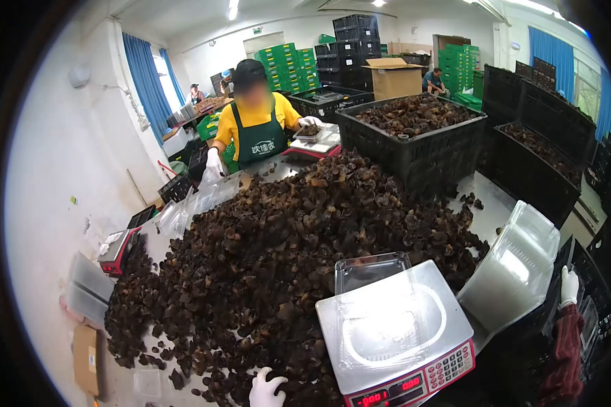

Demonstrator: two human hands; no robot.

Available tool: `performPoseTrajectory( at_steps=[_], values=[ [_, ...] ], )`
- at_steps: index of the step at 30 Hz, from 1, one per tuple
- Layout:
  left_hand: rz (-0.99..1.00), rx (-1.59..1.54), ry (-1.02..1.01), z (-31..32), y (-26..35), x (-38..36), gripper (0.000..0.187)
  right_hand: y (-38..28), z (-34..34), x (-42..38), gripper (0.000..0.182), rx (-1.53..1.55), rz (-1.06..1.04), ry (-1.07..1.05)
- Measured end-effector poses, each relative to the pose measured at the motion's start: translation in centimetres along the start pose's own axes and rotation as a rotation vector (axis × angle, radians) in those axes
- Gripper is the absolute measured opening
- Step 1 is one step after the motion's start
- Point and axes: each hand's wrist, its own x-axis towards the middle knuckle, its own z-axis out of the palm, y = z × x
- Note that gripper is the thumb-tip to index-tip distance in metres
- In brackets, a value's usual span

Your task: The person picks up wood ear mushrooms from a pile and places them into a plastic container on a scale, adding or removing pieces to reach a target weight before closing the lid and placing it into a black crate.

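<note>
My left hand (267, 388), in a white glove, is at the near edge of a big heap of dark brown wood ear mushrooms (278, 251). Its fingers are curled but apart, with nothing visible in them. Far to the right, my right hand (569, 285), also gloved, is beside a black crate (601, 305) holding clear plastic pieces; its fingers are too small to make out. Between the hands stands a digital scale (448, 325) with red lit figures. An open clear plastic box (383, 319) lies on its plate. Stacked clear boxes (512, 268) lean right of the scale.
Across the heap, a co-worker (254, 125) in a green apron holds a filled box above another scale (319, 142). A black crate of mushrooms (414, 146) stands at the back right. A third scale (119, 251) and clear trays (88, 285) are at the left edge.
</note>
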Motion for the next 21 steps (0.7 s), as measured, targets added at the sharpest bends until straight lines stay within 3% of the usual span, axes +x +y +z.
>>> performPoseTrajectory(
  at_steps=[3,5,11,13,15,17,18,19,21],
  values=[
    [0.022,-0.02,0.011,0.3,-0.5,-0.2,0.035,-0.9,-0.4,0.0,0.044,0.087,0.111,-0.026],
    [0.022,-0.039,0.037,0.7,-0.5,-0.3,0.035,-0.4,0.1,0.3,0.044,-0.07,-0.041,-0.015],
    [-0.003,-0.07,0.134,1.6,-0.5,-0.7,0.034,-0.4,0.5,0.4,0.044,-0.06,-0.048,-0.013],
    [0.029,-0.131,0.206,1.7,-0.9,-0.7,0.032,-1.4,-0.3,0.3,0.046,-0.066,-0.024,-0.036],
    [0.034,-0.172,0.208,1.8,-3.0,-1.0,0.03,-2.0,-0.7,0.1,0.048,0.122,0.132,-0.03],
    [0.065,-0.16,0.158,3.1,-7.4,-1.4,0.051,-2.1,-0.4,-0.2,0.05,0.136,0.134,0.001],
    [0.028,-0.298,0.241,3.2,-7.2,-1.3,0.041,-1.8,0.0,-0.1,0.05,0.091,0.089,0.007],
    [-0.11,-0.349,0.327,0.6,-2.4,-0.8,0.028,-1.4,0.5,0.1,0.05,0.042,0.041,0.007],
    [-0.207,-0.469,0.331,-0.4,-2.9,-0.6,0.029,-2.2,-0.5,-0.1,0.05,0.088,0.095,-0.003]
  ],
)
